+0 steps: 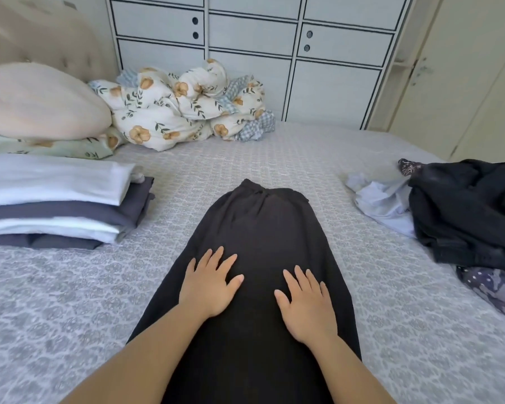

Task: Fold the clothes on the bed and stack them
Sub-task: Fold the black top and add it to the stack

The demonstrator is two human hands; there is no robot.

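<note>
A long black garment point(260, 225) with a gathered waistband at its far end lies flat down the middle of the bed point(70, 301). My left hand point(209, 284) and my right hand point(306, 301) rest palm-down on it side by side, fingers straight and spread. At the left stands a stack of folded clothes point(56, 202) in white and dark grey layers. On the right lies an unfolded pile: a black garment point(467, 211), a pale blue one point(382, 199) and a dark patterned one point(499, 290).
A bunched floral duvet point(181, 106) and a peach pillow point(38, 100) lie at the head of the bed. A white wardrobe point(251, 39) stands behind the bed and a door point(464, 77) at the right.
</note>
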